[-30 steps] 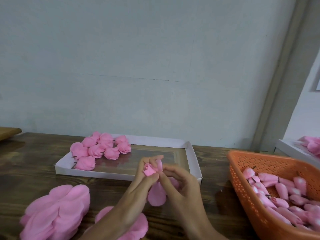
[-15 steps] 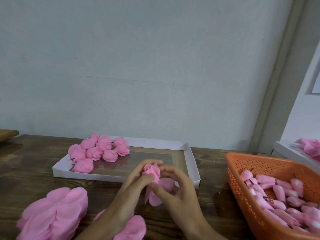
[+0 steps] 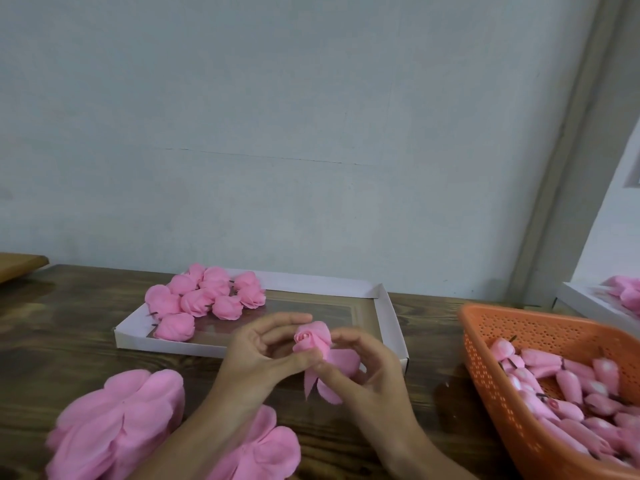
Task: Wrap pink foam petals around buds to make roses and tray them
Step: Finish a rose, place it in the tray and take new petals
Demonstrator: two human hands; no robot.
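Rose [image 3: 311, 338], half wrapped, is held over the bench [image 3: 69, 327], in front of the white tray [image 3: 385, 306]. The left hand [image 3: 256, 356] curls its fingers round the flower's head; the right hand [image 3: 369, 374] pinches the loose petals [image 3: 341, 367] hanging beneath. Finished roses [image 3: 207, 299] crowd the tray's far left corner; buds [image 3: 554, 379] lie in the orange basket [image 3: 485, 344] to the right.

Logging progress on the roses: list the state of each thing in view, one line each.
Rose: partly wrapped, petals hanging loose below.
Left hand: holds the rose.
Right hand: pinches its base.
White tray: partly filled with finished roses.
Orange basket: holds many buds.
Petal stacks: lying loose.
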